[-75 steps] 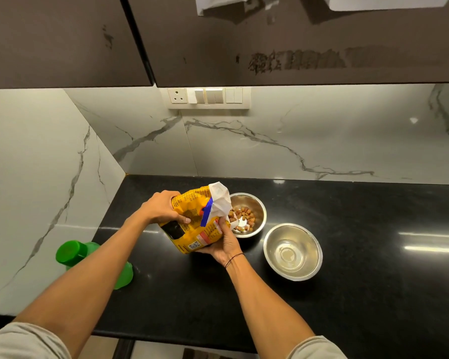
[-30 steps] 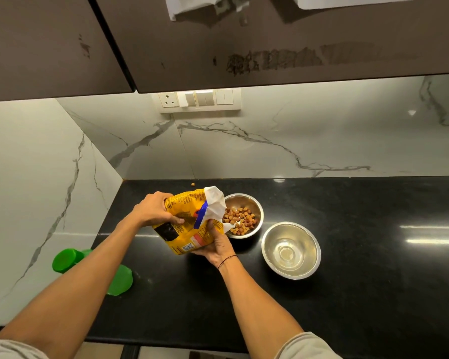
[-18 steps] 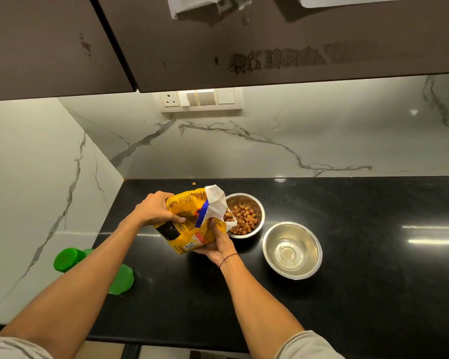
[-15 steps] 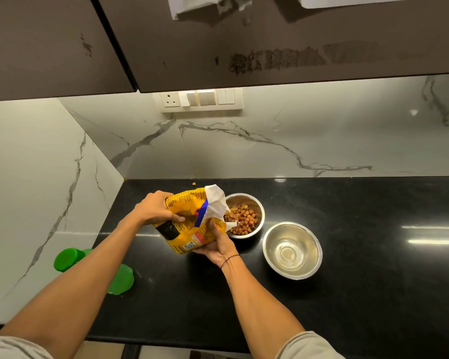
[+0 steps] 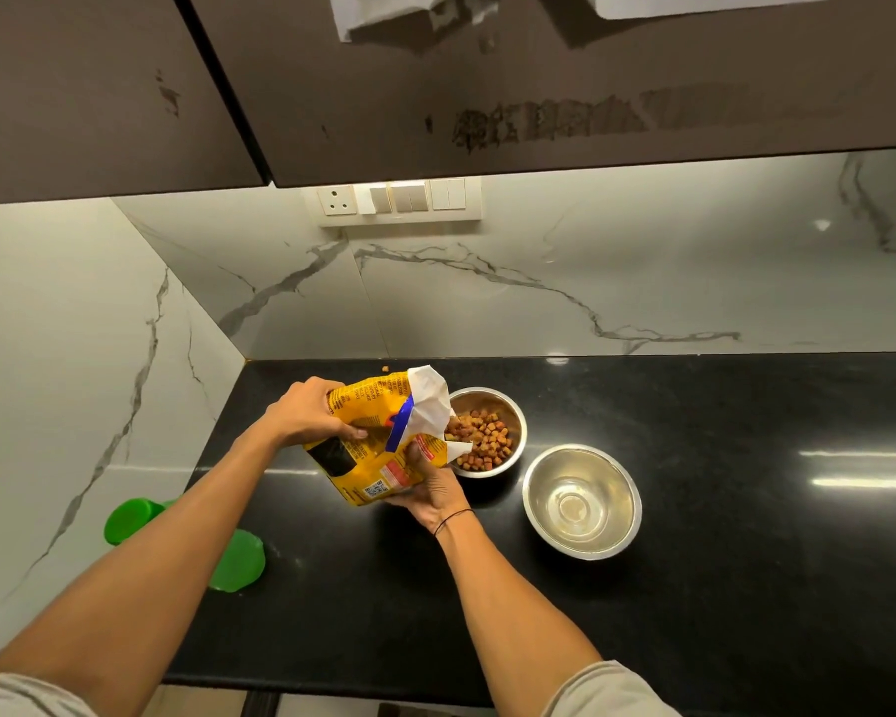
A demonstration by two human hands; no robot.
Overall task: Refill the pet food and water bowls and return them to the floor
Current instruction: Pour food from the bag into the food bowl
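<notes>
Both hands are wrapped around the yellow food bag point(image 5: 378, 447) — left hand point(image 5: 306, 414) gripping its top, right hand point(image 5: 430, 489) cupping underneath. It's tipped over the food bowl point(image 5: 508, 406), and the kibble point(image 5: 482, 439) pile has clearly grown over the last couple seconds. So food's about done, I reckon — the water bowl point(image 5: 580, 501) beside it on the black surface point(image 5: 746, 587) looks next.

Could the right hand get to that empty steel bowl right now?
Probably not yet: the right hand grips the food bag. The empty bowl sits close beside it, with nothing between, once the bag is put down.
</notes>
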